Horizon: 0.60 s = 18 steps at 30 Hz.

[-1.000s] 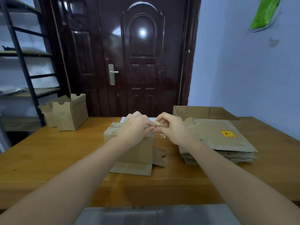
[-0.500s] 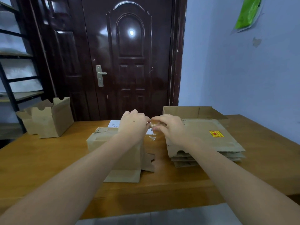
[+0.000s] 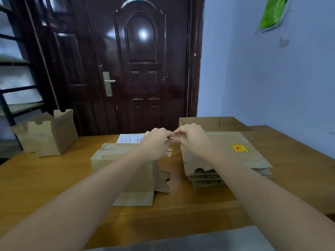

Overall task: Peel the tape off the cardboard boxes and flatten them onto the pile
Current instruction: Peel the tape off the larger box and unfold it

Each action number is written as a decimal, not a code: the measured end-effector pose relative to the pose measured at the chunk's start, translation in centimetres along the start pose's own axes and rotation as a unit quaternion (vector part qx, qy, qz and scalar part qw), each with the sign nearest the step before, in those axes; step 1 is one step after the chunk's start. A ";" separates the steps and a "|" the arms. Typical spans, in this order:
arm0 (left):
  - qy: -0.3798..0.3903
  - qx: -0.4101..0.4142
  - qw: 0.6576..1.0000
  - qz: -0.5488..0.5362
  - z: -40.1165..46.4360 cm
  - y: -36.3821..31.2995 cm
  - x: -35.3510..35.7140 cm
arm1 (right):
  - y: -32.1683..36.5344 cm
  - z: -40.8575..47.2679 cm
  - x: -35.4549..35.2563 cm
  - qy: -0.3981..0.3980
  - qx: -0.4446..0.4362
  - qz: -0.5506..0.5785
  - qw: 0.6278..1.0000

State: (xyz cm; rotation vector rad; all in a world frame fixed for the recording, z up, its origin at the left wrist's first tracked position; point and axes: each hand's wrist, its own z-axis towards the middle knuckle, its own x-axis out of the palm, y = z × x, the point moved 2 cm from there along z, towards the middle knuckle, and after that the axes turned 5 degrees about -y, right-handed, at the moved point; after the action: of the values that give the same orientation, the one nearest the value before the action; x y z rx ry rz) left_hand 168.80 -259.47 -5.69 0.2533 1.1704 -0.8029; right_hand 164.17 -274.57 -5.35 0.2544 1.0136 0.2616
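Tape wad is pinched between curled fingers of left hand and right hand, above the cardboard box.

dark door, wooden table, metal shelving

Bare counter lies open along the left and near edges. An upright box fills the middle, with the flattened pile just right of it. Two open boxes block the far left corner.
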 end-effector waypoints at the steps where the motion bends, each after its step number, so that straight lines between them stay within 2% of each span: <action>1: -0.002 -0.011 1.000 0.007 0.3 -0.2 0.0 | 0.1 0.5 -0.1 0.003 0.003 -0.003 1.000; 5: -0.008 -0.062 0.990 0.123 2.0 -1.1 0.0 | 0.0 2.4 -0.1 0.036 0.029 -0.049 0.998; 7: 0.019 -0.070 0.983 0.167 3.0 -0.6 0.1 | -1.2 3.2 0.1 0.033 0.046 -0.064 0.996; 9: 0.047 -0.032 0.980 0.193 4.2 0.1 0.4 | -2.8 4.2 0.2 0.032 0.059 -0.080 0.995; 12: 0.078 0.040 0.975 0.202 6.0 0.9 1.3 | -5.3 6.1 0.0 0.071 0.071 -0.146 0.984; 18: 0.126 0.078 0.965 0.216 10.6 2.6 4.0 | -10.1 9.6 1.8 0.118 0.050 -0.242 0.962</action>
State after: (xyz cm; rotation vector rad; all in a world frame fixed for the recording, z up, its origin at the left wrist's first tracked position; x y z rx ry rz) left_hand 178.87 -265.38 -5.61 0.7338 1.2299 -0.4840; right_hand 174.28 -284.35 -5.27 0.0606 1.2923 -0.2104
